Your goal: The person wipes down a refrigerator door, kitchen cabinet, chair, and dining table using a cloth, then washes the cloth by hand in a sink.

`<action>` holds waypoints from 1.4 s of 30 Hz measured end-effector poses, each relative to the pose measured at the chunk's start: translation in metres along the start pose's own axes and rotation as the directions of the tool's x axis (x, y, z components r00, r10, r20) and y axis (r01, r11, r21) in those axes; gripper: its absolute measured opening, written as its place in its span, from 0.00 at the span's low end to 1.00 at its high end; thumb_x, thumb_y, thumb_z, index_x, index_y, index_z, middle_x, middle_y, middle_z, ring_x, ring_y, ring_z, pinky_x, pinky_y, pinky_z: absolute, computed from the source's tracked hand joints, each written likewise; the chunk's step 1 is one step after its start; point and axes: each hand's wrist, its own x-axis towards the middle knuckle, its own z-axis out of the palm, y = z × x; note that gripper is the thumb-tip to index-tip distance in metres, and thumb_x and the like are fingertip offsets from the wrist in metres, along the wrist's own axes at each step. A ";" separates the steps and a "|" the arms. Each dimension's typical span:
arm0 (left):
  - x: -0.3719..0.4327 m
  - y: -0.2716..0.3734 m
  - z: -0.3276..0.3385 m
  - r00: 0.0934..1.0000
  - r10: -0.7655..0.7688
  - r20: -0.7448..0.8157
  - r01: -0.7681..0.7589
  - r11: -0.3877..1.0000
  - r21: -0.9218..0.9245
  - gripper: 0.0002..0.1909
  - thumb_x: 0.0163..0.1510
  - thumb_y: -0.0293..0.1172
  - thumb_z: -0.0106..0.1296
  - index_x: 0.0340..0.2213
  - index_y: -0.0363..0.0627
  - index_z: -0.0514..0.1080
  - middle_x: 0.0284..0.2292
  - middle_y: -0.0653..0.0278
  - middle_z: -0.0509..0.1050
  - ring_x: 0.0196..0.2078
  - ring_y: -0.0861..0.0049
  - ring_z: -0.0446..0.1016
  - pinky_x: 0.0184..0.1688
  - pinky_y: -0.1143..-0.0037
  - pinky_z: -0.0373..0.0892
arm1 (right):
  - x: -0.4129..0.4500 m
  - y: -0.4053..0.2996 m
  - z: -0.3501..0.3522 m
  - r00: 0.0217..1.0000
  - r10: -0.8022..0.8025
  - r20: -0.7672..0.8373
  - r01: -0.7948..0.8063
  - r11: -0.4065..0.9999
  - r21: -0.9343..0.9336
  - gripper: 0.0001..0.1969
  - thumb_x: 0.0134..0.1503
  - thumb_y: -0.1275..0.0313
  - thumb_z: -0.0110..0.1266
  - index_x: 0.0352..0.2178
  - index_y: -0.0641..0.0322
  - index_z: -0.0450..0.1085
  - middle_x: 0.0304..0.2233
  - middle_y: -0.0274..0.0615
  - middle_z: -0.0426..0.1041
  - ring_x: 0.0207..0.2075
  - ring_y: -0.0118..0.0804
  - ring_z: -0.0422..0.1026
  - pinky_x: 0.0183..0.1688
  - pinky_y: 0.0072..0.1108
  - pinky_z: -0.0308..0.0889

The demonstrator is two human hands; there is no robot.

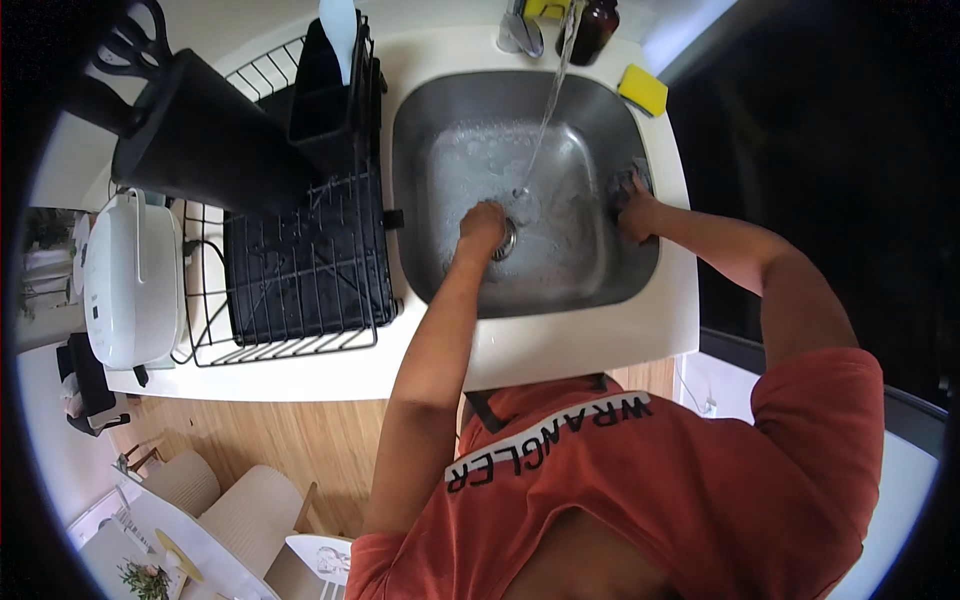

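Note:
Water [556, 97] runs from above into a grey sink basin [525, 300], whose floor is wet with some suds. My left hand [484, 223] is down in the basin beside the drain [508, 240], its fingers curled; whether it holds anything is hidden. At the basin's right wall, my right hand [637, 212] presses a dark grey cloth or scouring pad [619, 187] against the side. A yellow sponge with a green scouring layer [643, 90] lies on the rim at the back right.
Left of the sink stand a black wire dish rack [285, 349], a black knife block [217, 135] and a white rice cooker [135, 277]. Behind the basin are the chrome faucet base [520, 34] and a dark brown bottle [592, 30]. The white counter edge [585, 341] runs before me.

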 end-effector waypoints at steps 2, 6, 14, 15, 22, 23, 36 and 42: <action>0.011 0.004 0.000 0.995 0.015 0.096 -0.018 0.999 0.036 0.13 0.48 0.29 0.39 0.31 0.33 0.68 0.31 0.47 0.71 0.35 0.58 0.71 0.35 0.67 0.69 | 0.025 0.027 0.001 0.972 0.222 -0.080 -0.225 0.974 -0.030 0.20 0.51 0.59 0.37 0.46 0.45 0.62 0.54 0.40 0.52 0.57 0.53 0.42 0.54 0.50 0.26; 0.017 -0.034 0.033 0.964 -0.196 0.178 0.207 0.977 -0.049 0.13 0.49 0.30 0.39 0.32 0.38 0.70 0.35 0.50 0.70 0.39 0.57 0.70 0.39 0.68 0.67 | 0.086 0.079 -0.027 0.847 0.349 -0.402 -0.360 0.932 0.052 0.20 0.51 0.61 0.38 0.47 0.42 0.61 0.54 0.42 0.51 0.57 0.45 0.44 0.56 0.44 0.27; 0.025 -0.007 0.043 0.954 -0.033 0.298 0.039 0.999 -0.015 0.12 0.47 0.26 0.41 0.33 0.37 0.69 0.37 0.48 0.69 0.40 0.57 0.69 0.42 0.67 0.65 | 0.187 0.128 -0.075 0.129 -0.103 -0.986 -0.015 0.994 -0.106 0.15 0.49 0.69 0.37 0.39 0.46 0.64 0.46 0.27 0.61 0.50 0.26 0.57 0.57 0.24 0.44; 0.020 -0.014 0.039 0.930 -0.100 0.355 0.103 0.995 0.010 0.12 0.47 0.25 0.41 0.35 0.38 0.69 0.38 0.49 0.68 0.41 0.57 0.68 0.42 0.68 0.66 | 0.195 0.107 -0.116 0.079 -0.168 -0.983 -0.022 0.985 -0.170 0.15 0.49 0.69 0.37 0.39 0.45 0.64 0.46 0.26 0.62 0.50 0.25 0.57 0.57 0.24 0.44; 0.015 -0.030 0.036 0.969 -0.107 0.225 0.090 0.992 0.085 0.11 0.48 0.28 0.40 0.30 0.37 0.70 0.34 0.49 0.71 0.37 0.61 0.71 0.38 0.68 0.68 | 0.192 0.077 -0.206 -0.134 -0.245 -0.960 0.185 0.946 -0.267 0.15 0.46 0.71 0.38 0.36 0.47 0.66 0.41 0.29 0.66 0.48 0.23 0.59 0.55 0.22 0.45; 0.017 -0.026 0.034 0.966 -0.102 0.236 0.085 0.993 0.081 0.11 0.48 0.28 0.40 0.30 0.37 0.70 0.34 0.49 0.71 0.37 0.61 0.71 0.38 0.68 0.68 | 0.193 0.082 -0.183 -0.106 -0.163 -0.981 0.193 0.964 -0.181 0.15 0.46 0.71 0.38 0.37 0.46 0.66 0.41 0.28 0.66 0.48 0.25 0.59 0.55 0.22 0.46; 0.022 -0.010 -0.044 0.841 -0.362 -0.402 0.278 0.927 -0.252 0.13 0.47 0.30 0.42 0.31 0.31 0.64 0.25 0.41 0.70 0.30 0.48 0.70 0.33 0.62 0.67 | 0.198 -0.025 -0.080 0.485 0.717 -0.501 0.056 0.546 0.836 0.20 0.48 0.54 0.43 0.45 0.35 0.61 0.49 0.44 0.55 0.53 0.50 0.49 0.49 0.54 0.39; 0.022 -0.015 -0.052 0.809 -0.406 -0.425 0.293 0.905 -0.308 0.14 0.47 0.31 0.43 0.32 0.29 0.62 0.26 0.39 0.70 0.32 0.48 0.70 0.35 0.62 0.66 | 0.200 -0.135 -0.112 0.531 0.134 -0.837 0.309 0.889 0.339 0.25 0.45 0.61 0.46 0.47 0.56 0.59 0.52 0.49 0.51 0.56 0.54 0.43 0.50 0.58 0.28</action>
